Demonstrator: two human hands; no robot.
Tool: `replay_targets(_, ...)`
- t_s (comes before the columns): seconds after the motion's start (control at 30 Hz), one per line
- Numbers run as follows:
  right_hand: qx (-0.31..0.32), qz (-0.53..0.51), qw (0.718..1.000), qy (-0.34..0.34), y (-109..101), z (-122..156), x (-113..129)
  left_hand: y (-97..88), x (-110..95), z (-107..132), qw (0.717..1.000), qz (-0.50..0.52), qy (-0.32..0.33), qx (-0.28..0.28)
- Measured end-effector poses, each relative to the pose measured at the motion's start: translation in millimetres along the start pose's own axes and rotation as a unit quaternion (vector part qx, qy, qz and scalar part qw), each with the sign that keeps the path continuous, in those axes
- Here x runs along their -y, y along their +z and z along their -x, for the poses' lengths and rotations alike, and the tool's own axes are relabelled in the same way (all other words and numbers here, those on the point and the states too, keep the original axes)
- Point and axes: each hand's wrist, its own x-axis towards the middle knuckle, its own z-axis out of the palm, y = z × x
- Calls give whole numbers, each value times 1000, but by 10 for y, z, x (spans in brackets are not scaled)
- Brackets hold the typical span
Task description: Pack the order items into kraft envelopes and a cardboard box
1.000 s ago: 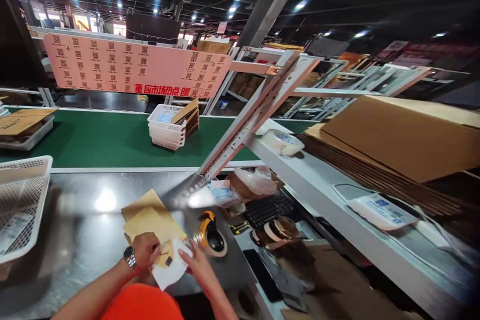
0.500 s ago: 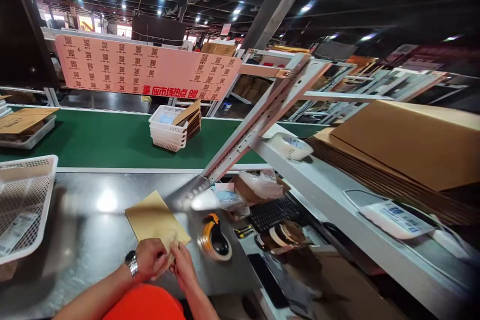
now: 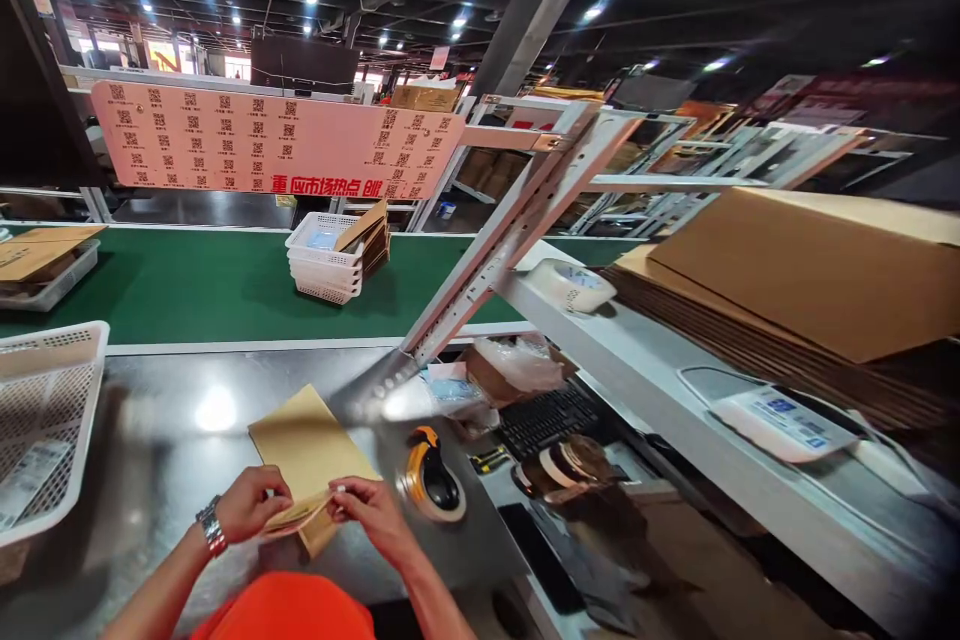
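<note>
The left hand [image 3: 251, 505] and right hand [image 3: 373, 512] have moved apart, fingers pinched shut on a thin tan paper strip [image 3: 298, 512] at the end of a flat brown paper envelope [image 3: 304, 445], which lies at twelve o'clock on the gray steel table [image 3: 165, 450], the strip seeming not yet fully off.

We are in a large warehouse packing hall: a long green conveyor belt [image 3: 210, 290] crosses at 12 o'clock beneath a pink QR-code sign [image 3: 270, 140] at 11 o'clock, with stacked white plastic baskets [image 3: 324, 260] standing on it. Flat brown corrugated cardboard sheets [image 3: 802, 275] lie at 3 o'clock, and a kraft paper mailer [image 3: 307, 445] sits on our brushed-steel packing bench [image 3: 172, 460] at 6 o'clock.
</note>
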Motion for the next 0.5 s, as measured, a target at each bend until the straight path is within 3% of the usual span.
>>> replay_targets(0.13, -43, -7, 999, -2, 243, 1, -59, -8, -30, 35, 1000, 4, 7, -29)
replay_targets(0.27, -38, 13, 999, -34, 440, 41, -20, 237, -112, -59, 991, 25, 61, -115)
replay_targets(0.37, -23, 30, 998, -47, 472, 112, 55, 410, -128, -125, 982, 22, 85, -170)
replay_targets(0.5, -39, 58, 995, -73, 439, 206, 127, 468, -138, -108, 978, 0, 105, -180)
